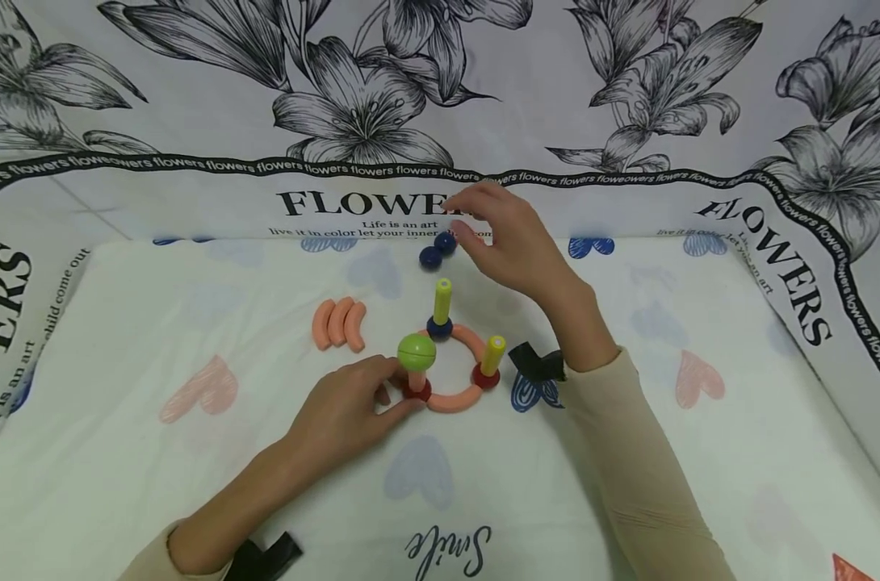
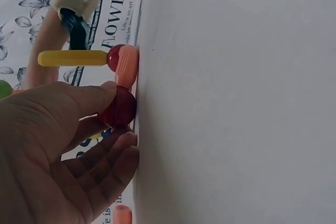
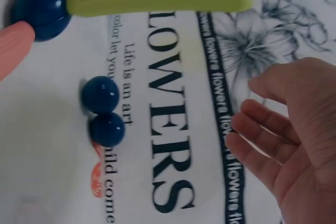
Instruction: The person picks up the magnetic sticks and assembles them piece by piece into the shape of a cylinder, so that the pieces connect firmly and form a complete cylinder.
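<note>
A ring of curved orange sticks (image 1: 454, 401) joined by balls lies on the cloth. My left hand (image 1: 349, 403) pinches the red ball (image 2: 119, 107) at its near left corner, thumb and fingers on either side. From that ball a short orange stick (image 1: 416, 381) rises with a green ball (image 1: 416, 353) on top. Yellow-green sticks (image 1: 442, 301) stand on the ring's blue ball (image 1: 439, 328) and other red ball (image 1: 486, 376). My right hand (image 1: 516, 242) hovers with loosely bent fingers, holding nothing, beside two loose blue balls (image 3: 106, 128) that touch each other.
Several curved orange sticks (image 1: 337, 324) lie side by side left of the ring. Underneath is a white cloth (image 1: 266, 484) printed with hearts. A flower-printed cloth (image 1: 215, 121) with a black lettered band borders the far side.
</note>
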Motion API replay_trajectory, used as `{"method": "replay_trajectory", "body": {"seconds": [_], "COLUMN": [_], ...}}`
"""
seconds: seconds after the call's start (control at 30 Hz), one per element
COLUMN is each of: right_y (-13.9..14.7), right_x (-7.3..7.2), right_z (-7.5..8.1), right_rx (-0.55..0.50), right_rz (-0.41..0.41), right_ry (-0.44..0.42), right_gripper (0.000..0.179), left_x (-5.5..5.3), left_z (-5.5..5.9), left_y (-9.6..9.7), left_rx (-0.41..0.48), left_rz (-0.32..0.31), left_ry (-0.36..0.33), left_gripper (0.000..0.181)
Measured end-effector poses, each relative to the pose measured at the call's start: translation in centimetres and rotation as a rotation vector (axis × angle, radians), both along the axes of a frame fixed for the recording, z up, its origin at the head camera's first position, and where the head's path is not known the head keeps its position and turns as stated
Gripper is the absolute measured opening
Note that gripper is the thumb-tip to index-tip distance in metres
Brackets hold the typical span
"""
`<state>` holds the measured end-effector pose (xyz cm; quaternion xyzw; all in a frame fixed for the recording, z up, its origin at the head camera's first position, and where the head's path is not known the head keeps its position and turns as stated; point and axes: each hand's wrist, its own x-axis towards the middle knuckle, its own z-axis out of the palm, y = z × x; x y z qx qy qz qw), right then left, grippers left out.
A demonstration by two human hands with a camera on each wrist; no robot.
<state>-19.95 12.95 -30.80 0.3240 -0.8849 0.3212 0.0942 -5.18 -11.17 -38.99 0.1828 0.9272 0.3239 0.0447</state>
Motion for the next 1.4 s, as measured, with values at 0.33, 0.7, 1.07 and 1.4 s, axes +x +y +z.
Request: {"method": "replay_trajectory", "body": {"seconds": [0.33,0.7,1.07,1.4], "right_y": [-0.9,-0.8,-0.8,-1.0], "right_x": [-2.0,-3.2,-3.4,-3.4], "right_z": [-1.7,-4.1,-5.3,-6.0], "right_rx": [0.086,0.067,0.077,0.113], "right_rz": [-0.007,0.038,0.075,0.046], "right_ry": [-0.124,-0.19,-0.232,-0.222], "right_gripper": [0.033,0.032,0.032,0.038], "left_x": [0.2,0.2,-0.2,-0.2], "left_z": [0.4,0.2,0.1,-0.2], "left_y": [0.0,0.1,0.0,0.0], "left_rx": [0.018,0.036,0.101,0.101], "left_rz": [0.03,-0.005,-0.036,-0.032], "left_ry": [0.038,0.116,0.052,0.061], "left_gripper": [0.021,0.027,0.023,0.026]}}
